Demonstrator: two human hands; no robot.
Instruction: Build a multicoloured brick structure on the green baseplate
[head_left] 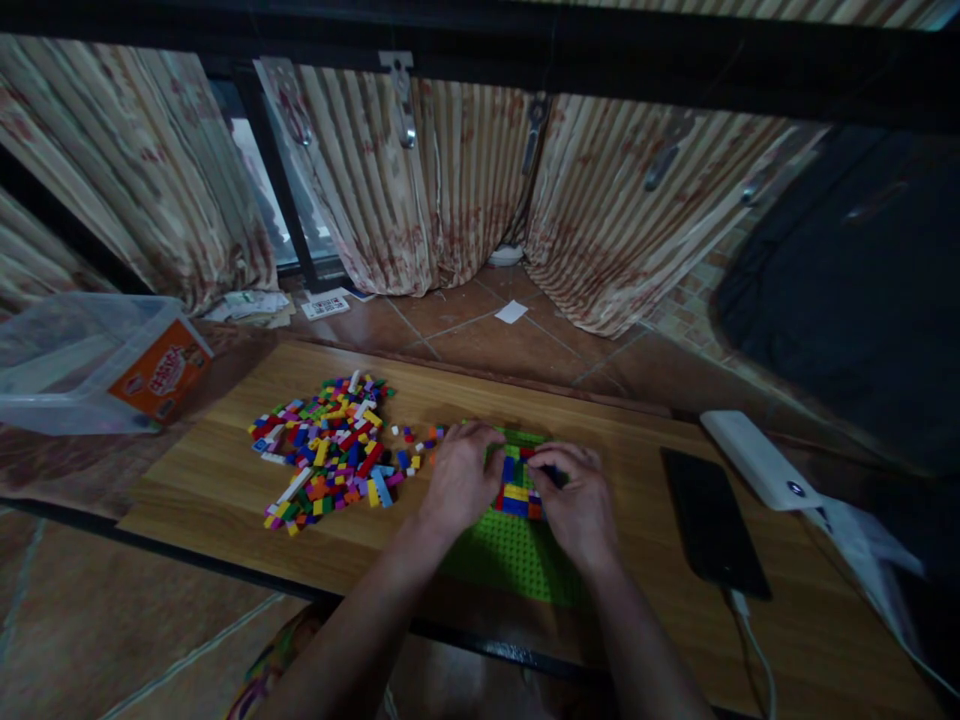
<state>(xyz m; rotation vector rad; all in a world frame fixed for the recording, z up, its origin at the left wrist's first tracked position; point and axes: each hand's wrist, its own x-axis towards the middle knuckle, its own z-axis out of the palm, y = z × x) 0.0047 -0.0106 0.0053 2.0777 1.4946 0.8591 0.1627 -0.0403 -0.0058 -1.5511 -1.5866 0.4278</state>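
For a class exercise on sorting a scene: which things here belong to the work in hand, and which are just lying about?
In use:
left hand
right hand
flat green studded baseplate
small block of blue, yellow and red bricks
loose pile of small multicoloured plastic bricks

Lying about:
clear plastic tub with orange label
black phone on a cable
white power bank

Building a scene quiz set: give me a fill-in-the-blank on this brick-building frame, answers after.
1. Both hands rest on a ____ baseplate.
2. The loose pile of bricks lies to the ____ of the left hand.
3. The black phone lies flat on the table, on the far side of the ____ hand.
4. The clear plastic bin carries an ____ label.

Answers: green; left; right; orange
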